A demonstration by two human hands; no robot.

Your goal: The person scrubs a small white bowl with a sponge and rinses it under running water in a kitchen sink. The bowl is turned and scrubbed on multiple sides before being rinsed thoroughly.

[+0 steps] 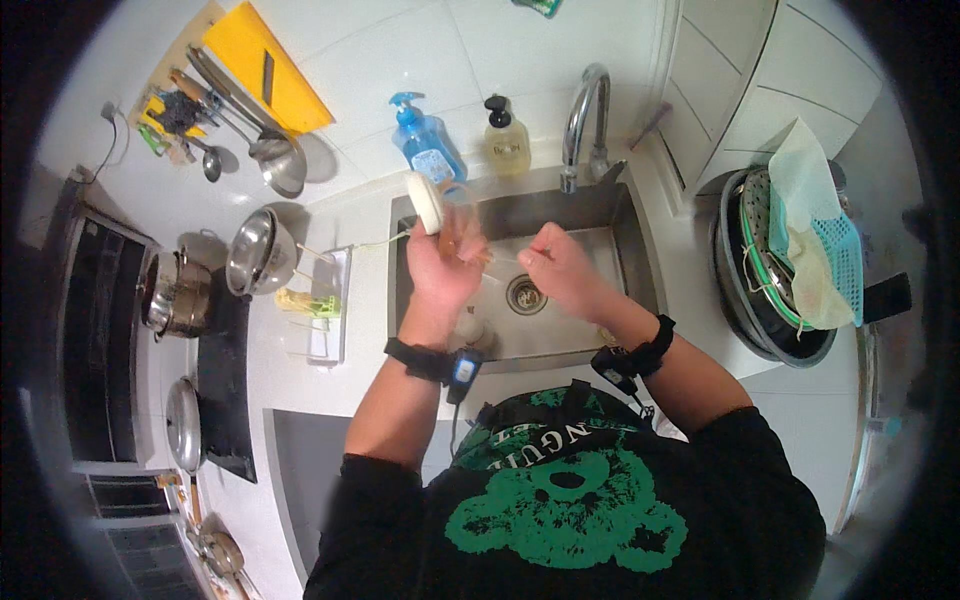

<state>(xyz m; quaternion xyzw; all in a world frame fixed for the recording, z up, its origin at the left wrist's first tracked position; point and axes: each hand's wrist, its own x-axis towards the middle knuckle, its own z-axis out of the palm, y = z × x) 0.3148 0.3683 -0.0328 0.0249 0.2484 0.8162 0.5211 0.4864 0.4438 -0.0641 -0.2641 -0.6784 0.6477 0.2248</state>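
Over the left part of the steel sink (630, 247), my left hand (445, 274) grips a see-through container (459, 214) with a brownish tint. A thick white round piece (425, 202), which looks like its lid, stands tilted at the container's left side. Whether the two are joined I cannot tell. My right hand (559, 270) is closed in a blurred fist above the sink, apart from the container, and nothing shows in it. Below the hands lie the drain strainer (526, 295) and a pale round item (469, 327), partly hidden by my left wrist.
Behind the sink stand a blue pump bottle (427, 142), a clear pump bottle (508, 142) and a chrome faucet (574, 135). Left is a rack (339, 307) with metal bowls (259, 251) nearby. Stacked basins and colanders (780, 330) sit at the right.
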